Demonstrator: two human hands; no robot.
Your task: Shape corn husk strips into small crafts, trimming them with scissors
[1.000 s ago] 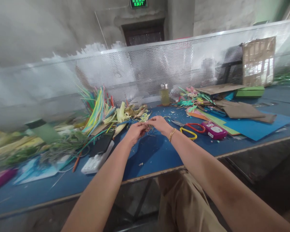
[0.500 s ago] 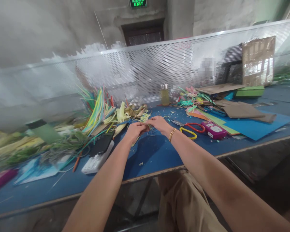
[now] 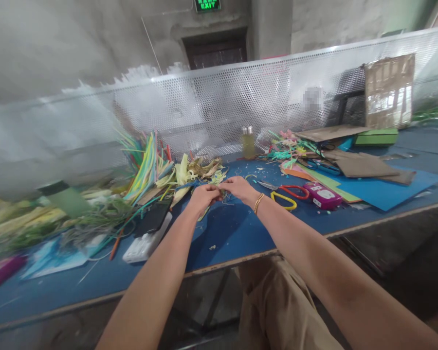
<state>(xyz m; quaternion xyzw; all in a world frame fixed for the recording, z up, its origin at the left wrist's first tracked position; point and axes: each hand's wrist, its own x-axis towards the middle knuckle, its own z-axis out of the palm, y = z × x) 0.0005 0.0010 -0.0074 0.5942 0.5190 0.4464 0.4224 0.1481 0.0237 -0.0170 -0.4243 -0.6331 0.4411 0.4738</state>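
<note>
Looking down through the head camera, I have the bare left hand [image 3: 205, 197] and the bare right hand [image 3: 239, 188] drawn together over the blue tabletop [image 3: 237, 238]. Both have their fingers curled in and thumbs pressed close, pinching at thin, straggly greenish strands [image 3: 226, 195] that poke out beside the right fingertips. Much of the held piece is hidden, so I cannot tell its full shape.

To do this fine work well, I would keep the left pinch firm and steady, let the right fingertips make small, gentle moves, and avoid tugging, since such thin strands could slip or snap. Raising the piece a little would give me a better view.

As for containers, a clear bottle with a silver cap [image 3: 247, 144] stands upright beyond the hands, holding yellowish liquid. To the right, near the red-and-yellow-handled scissors [image 3: 282, 187], lies a purple packet with a white motif [image 3: 323, 196]; I cannot see inside it. Far left, a blurred green cylinder with a dark top [image 3: 65, 199] leans tilted among green and yellow plant-like material [image 3: 32, 218], its contents out of sight.
</note>
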